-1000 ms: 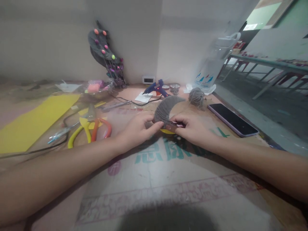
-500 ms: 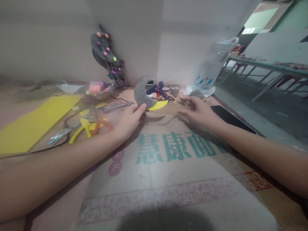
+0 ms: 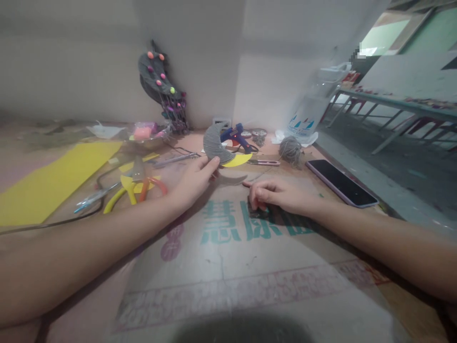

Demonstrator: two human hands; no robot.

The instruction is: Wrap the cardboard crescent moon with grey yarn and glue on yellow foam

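Observation:
My left hand [image 3: 200, 176] pinches a crescent moon shape [image 3: 214, 143] between thumb and fingers. Grey yarn covers most of the crescent, while its lower right tip [image 3: 238, 160] shows bare yellow. My right hand [image 3: 269, 194] is low over the cardboard with most fingers curled in and the forefinger reaching left. A thin strand of grey yarn [image 3: 262, 174] runs beside that forefinger toward the yarn ball [image 3: 291, 150]; whether the fingers grip it is hidden. A slim craft knife [image 3: 264, 163] lies beyond my right hand.
Behind the crescent is a blue glue gun [image 3: 241, 138]. Pliers [image 3: 134, 186] and yellow foam sheet [image 3: 60, 181] lie left. A phone [image 3: 341, 182] and clear bottle [image 3: 307, 112] are right. A decorated grey moon [image 3: 157, 76] is against the wall. Printed cardboard [image 3: 228, 267] covers the front.
My right hand has come down, left and nearer, away from the craft knife, and its fingers have curled. The knife, yarn ball and phone show more fully. My left hand still holds the crescent.

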